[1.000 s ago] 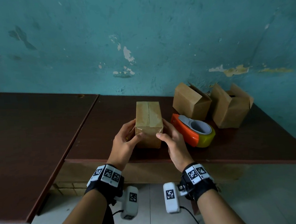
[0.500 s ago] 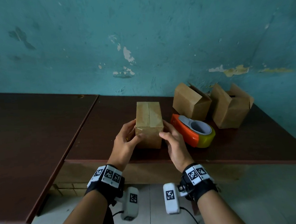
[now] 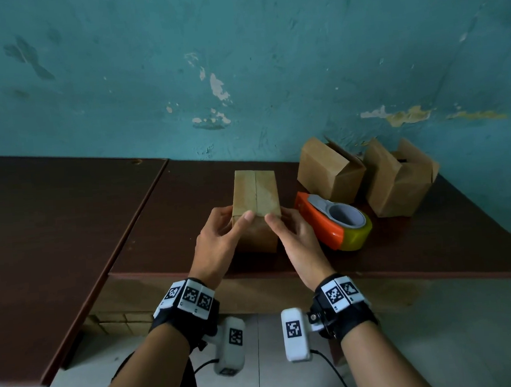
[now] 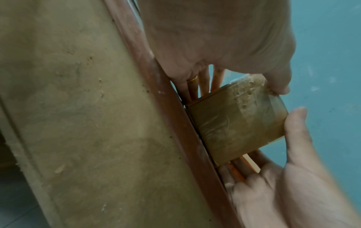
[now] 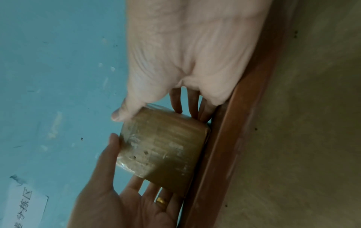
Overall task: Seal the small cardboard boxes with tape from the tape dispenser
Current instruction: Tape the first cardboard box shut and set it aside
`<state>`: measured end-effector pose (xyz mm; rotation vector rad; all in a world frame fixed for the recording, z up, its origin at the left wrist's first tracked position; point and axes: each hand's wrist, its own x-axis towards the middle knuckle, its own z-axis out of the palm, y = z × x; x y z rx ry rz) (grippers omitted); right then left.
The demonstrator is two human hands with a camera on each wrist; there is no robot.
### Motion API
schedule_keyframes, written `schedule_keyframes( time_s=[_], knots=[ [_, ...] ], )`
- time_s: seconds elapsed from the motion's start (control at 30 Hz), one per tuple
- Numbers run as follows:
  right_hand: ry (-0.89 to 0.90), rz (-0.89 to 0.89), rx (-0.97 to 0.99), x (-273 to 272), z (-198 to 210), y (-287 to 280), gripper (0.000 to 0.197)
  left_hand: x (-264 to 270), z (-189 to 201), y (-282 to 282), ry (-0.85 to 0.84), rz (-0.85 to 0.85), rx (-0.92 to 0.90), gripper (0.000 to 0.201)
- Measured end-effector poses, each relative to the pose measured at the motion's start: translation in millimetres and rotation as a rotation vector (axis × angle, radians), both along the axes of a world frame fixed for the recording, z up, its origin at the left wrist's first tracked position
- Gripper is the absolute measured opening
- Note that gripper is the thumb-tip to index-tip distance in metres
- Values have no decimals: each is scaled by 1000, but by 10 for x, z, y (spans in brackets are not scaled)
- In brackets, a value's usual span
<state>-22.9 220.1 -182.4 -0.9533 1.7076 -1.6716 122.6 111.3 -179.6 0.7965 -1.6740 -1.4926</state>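
In the middle of the head view, the taped cardboard box [image 3: 255,205] stands on the brown table [image 3: 166,229]. The left hand [image 3: 218,244] and the right hand [image 3: 296,235] hold it from both sides, thumbs pressing its near top edge. The tape dispenser [image 3: 331,221] lies just right of it, before two untaped boxes [image 3: 365,176].
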Motion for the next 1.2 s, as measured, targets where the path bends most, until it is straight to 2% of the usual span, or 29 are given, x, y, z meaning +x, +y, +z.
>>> schedule_keyframes(
  time_s=[0.2,0.5,0.53,0.67,0.77,0.97,1.2],
  knots=[
    [13,-8,-67,21,17,36,61,38,-97,-81,6,-31,-66,62],
    [-38,22,-79,29,54,78,47,69,-82,-39,13,-53,-100,77],
    [-43,22,-77,30,53,76,47,54,-66,-17,0,-35,-108,77],
    [-14,-31,-62,64,13,19,72,-23,-40,55,-104,86,-177,64],
    [9,-66,-81,67,-11,-2,65,-43,-88,38,-175,140,-259,66],
    [-1,-24,-83,27,-21,24,59,-19,-153,-10,-204,128,-296,67],
    [-128,6,-146,-22,-17,55,52,26,-108,-3,-218,99,-291,61]
  ],
)
